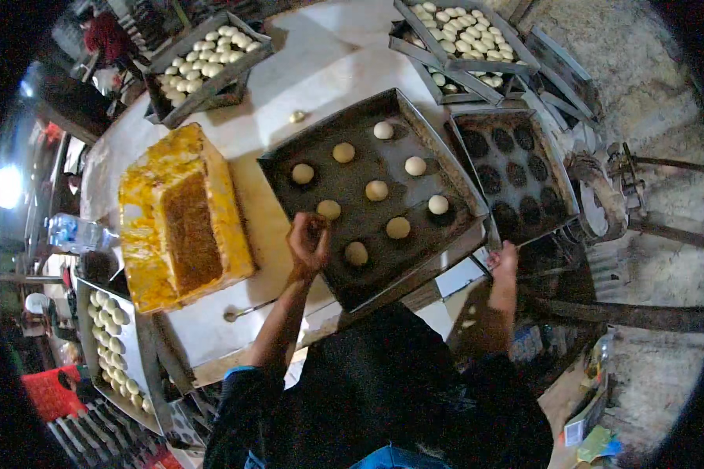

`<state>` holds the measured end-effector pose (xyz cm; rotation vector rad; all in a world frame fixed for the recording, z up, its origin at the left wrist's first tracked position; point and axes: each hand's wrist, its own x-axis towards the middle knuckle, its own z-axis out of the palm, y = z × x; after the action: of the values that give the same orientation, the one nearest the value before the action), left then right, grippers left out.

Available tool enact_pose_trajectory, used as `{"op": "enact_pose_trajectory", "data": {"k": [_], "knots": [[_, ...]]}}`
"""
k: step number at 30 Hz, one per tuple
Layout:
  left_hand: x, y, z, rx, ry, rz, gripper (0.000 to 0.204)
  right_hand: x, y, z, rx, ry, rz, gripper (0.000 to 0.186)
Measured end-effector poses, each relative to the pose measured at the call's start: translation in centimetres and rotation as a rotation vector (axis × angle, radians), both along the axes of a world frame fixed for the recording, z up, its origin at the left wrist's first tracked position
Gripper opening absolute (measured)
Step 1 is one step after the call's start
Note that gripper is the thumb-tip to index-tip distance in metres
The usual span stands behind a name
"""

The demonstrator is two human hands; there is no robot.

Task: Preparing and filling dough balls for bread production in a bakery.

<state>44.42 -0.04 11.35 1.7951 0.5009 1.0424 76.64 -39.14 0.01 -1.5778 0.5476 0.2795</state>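
The left hand (310,241) was partly curled over the near-left part of a dark square metal tray (360,220), its fingertips just beside a pale round dough-like ball (328,209); whether it had hold of anything could not be told. The right hand (502,258) was bent nearly closed near the tray's right corner, its grip likewise unclear.

The dark tray bore 9 such balls, well apart in 3 rows of 3, so its layout looked complete. To the right, 1 smaller grey metal tray (496,159) showed 9 dark round marks; filling there seemed left to do.

Leftward were 1 yellow-smeared box with a brown rectangular hollow (145,199) and 1 long-handled metal spoon (231,316). Beyond, 1 small pale ball (296,116) lay on the white tabletop (321,59). Ball-crowded trays stood farther out: at least 1 upper left (159,104), 2 upper right (465,86), 1 lower left (142,356); their balls overlapped too much to count.
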Motion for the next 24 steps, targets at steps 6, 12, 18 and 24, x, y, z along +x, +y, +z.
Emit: {"op": "enact_pose_trajectory", "data": {"k": [6, 12, 18, 24], "knots": [[-5.6, -2.5, 2.0, 0.015, 0.113, -0.162, 0.021, 3.2, -5.3, 11.2, 0.401, -0.024, -0.021, 0.035], [-15.0, -3.7, 2.4, 0.048, 0.169, -0.097, 0.013, -6.1, -5.6, 21.3, 0.629, -0.145, -0.223, 0.043], [-15.5, -7.6, 2.8, -0.326, 0.066, 0.001, 0.024, -22.5, -6.4, 18.3, 0.603, -0.258, -0.229, 0.044], [-9.2, -10.0, 5.9, -0.275, -0.052, -0.065, 0.064, -25.6, 0.7, 12.7, 0.681, -0.294, -0.059, 0.048]]}}
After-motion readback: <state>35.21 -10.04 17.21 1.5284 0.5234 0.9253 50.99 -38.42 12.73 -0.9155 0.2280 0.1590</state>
